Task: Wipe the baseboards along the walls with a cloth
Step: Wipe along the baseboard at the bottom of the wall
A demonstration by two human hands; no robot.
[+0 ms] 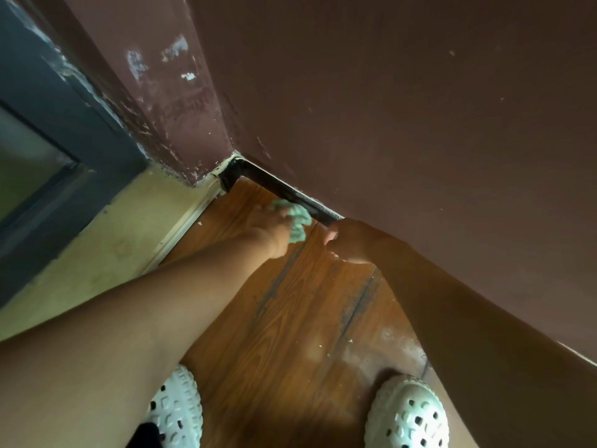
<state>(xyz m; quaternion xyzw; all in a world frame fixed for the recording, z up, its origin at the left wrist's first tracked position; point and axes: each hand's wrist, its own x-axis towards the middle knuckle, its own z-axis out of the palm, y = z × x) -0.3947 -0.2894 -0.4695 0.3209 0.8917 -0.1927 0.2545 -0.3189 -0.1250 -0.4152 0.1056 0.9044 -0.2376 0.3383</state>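
The left hand reached forward and down from the lower left, its fingers closed round a bunched pale green cloth. The cloth sat low against the dark baseboard, where that strip met the wooden floor, a little way along from the corner of the room. Part of the cloth hung out past the fingers toward the right.

The right hand lay just beside the cloth, close to the wall at the point where the visible stretch of baseboard ended behind it. Its fingers looked curled inward, but the hand was blurred and turned away — whether it held anything, or only leaned there, could not be told. The two hands were near each other but apart, with bare floor showing between them.

The baseboard ran from the corner down and to the right along the foot of the maroon wall, whose paint was scuffed and flaked on the short return to the left of the corner. Further left stood a dark grey door frame above a yellowish strip of floor. At the bottom of the view, two white perforated clogs stood on the planks — one under each arm, toes toward the wall.
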